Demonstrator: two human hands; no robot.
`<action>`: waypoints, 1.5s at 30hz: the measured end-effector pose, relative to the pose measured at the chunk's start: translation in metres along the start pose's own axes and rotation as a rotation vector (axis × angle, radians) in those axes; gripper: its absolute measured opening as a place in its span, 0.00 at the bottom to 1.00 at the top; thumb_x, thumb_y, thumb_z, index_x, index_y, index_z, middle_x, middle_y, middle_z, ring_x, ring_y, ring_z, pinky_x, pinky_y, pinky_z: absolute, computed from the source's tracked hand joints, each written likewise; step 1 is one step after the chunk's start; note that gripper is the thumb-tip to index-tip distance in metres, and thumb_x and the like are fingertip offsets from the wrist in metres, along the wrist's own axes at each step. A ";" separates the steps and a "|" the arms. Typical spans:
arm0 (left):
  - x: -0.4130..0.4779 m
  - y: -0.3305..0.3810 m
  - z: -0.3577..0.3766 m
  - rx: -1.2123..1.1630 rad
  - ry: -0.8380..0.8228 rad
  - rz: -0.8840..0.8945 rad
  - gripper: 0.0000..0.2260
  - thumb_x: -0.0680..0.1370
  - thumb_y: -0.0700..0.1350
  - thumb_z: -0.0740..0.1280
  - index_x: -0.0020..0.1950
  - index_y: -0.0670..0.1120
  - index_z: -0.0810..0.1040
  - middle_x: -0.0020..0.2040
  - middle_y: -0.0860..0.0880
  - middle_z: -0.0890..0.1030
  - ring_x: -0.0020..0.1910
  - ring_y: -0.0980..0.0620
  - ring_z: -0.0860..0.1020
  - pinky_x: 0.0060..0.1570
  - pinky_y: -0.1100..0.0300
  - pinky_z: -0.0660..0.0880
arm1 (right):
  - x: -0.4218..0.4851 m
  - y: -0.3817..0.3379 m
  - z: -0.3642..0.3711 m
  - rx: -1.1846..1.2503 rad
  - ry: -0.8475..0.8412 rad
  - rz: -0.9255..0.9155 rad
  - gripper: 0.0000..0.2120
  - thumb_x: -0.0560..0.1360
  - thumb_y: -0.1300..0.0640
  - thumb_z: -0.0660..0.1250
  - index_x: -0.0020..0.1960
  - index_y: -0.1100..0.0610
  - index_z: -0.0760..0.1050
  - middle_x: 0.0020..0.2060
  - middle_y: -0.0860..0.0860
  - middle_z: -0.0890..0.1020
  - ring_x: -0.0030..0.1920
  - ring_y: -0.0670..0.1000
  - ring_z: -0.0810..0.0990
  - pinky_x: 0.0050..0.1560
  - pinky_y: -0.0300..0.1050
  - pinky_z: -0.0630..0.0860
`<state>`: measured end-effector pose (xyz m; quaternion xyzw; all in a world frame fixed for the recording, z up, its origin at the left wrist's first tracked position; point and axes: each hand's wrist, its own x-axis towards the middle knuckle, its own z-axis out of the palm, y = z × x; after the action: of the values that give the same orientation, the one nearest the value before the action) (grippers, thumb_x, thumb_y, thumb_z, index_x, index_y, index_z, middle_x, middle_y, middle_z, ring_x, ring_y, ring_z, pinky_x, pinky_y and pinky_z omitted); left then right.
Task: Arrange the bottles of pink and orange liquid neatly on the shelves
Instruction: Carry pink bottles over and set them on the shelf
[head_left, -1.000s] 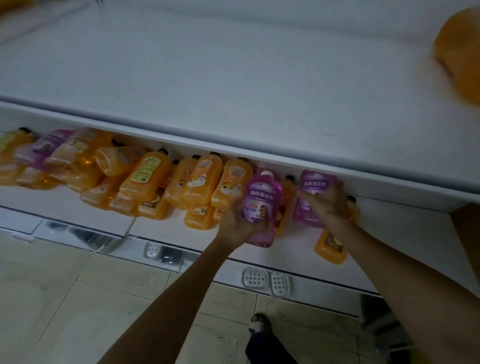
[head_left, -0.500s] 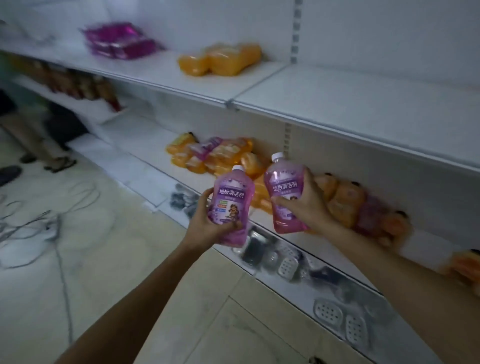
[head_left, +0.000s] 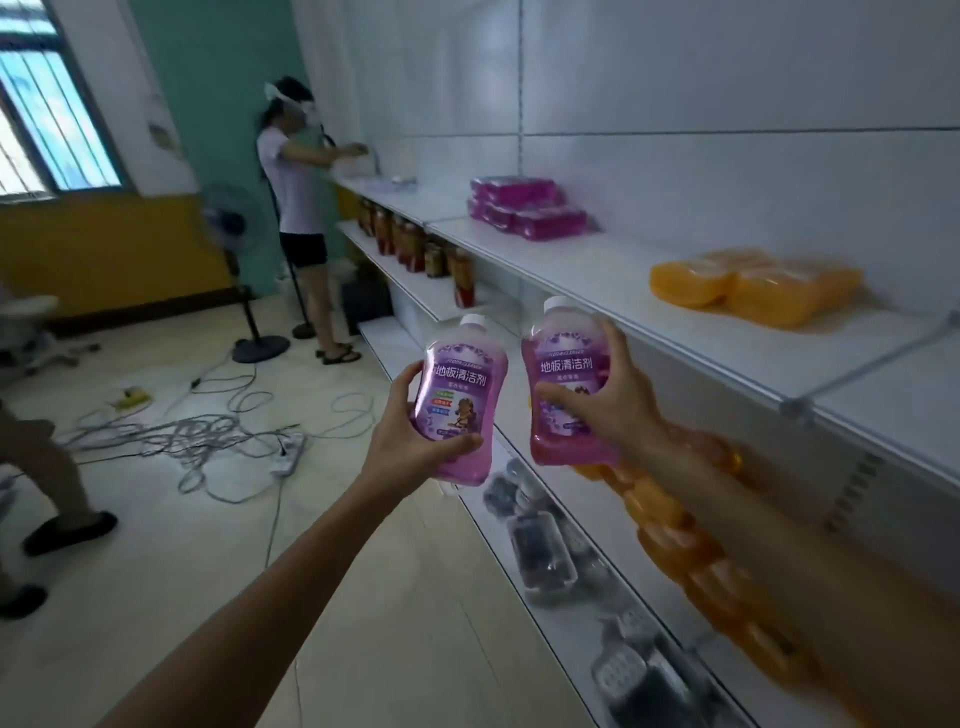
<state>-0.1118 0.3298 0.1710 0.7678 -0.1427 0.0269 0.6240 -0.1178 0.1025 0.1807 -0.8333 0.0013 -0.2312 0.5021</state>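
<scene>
The left hand (head_left: 402, 441) is wrapped around the lower body of one pink bottle (head_left: 460, 395), thumb across the front under the label. The right hand (head_left: 613, 405) grasps a second pink bottle (head_left: 563, 384) around its middle, thumb over the label. Both bottles are in the air in front of the shelving, close to each other but apart, upright with white caps up and labels facing the wearer. That hold probably lets each one be set down standing, label outward.

Beyond them on the upper shelf (head_left: 571, 265), a stack of pink bottles (head_left: 524, 208) lies on its side at the far left, and a cluster of orange bottles (head_left: 753, 286) lies nearer on the right, well apart from it. Since the colours are already kept separate there, the two held bottles most likely belong with the pink stack. A blurred row of orange bottles (head_left: 675, 519) runs along the shelf below, partly hidden by the right forearm.

The shelves are white and flat, backed by a white wall. The lowest shelf (head_left: 602, 525) carries small dark containers (head_left: 543, 556), too blurred to identify. Dark jars (head_left: 415, 244) stand on a far middle shelf, where another person (head_left: 298, 208) works. Cables (head_left: 208, 431) and a power strip (head_left: 288, 457) sprawl over the tiled floor (head_left: 363, 597) beside a standing fan (head_left: 244, 291).
</scene>
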 end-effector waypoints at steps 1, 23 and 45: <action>0.019 0.001 -0.003 -0.009 0.021 0.005 0.44 0.63 0.37 0.77 0.73 0.51 0.58 0.59 0.45 0.76 0.54 0.48 0.80 0.52 0.49 0.79 | 0.021 -0.002 0.005 0.012 0.005 -0.022 0.45 0.65 0.46 0.76 0.74 0.47 0.54 0.57 0.47 0.74 0.51 0.49 0.78 0.48 0.41 0.77; 0.417 -0.028 -0.088 -0.074 -0.111 0.158 0.40 0.65 0.36 0.76 0.71 0.52 0.61 0.55 0.50 0.77 0.51 0.51 0.80 0.44 0.60 0.80 | 0.386 0.014 0.122 0.001 0.257 0.016 0.47 0.63 0.46 0.78 0.74 0.45 0.55 0.67 0.53 0.71 0.62 0.56 0.74 0.60 0.52 0.74; 0.719 -0.001 0.014 -0.148 -0.480 0.275 0.40 0.62 0.43 0.79 0.71 0.51 0.65 0.56 0.46 0.79 0.52 0.47 0.80 0.53 0.49 0.79 | 0.581 0.070 0.097 0.006 0.724 0.444 0.33 0.69 0.46 0.73 0.67 0.56 0.62 0.56 0.53 0.76 0.52 0.54 0.78 0.51 0.47 0.77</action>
<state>0.5754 0.1827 0.3250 0.6778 -0.3909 -0.0818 0.6173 0.4546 0.0125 0.3074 -0.6765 0.3563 -0.3952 0.5091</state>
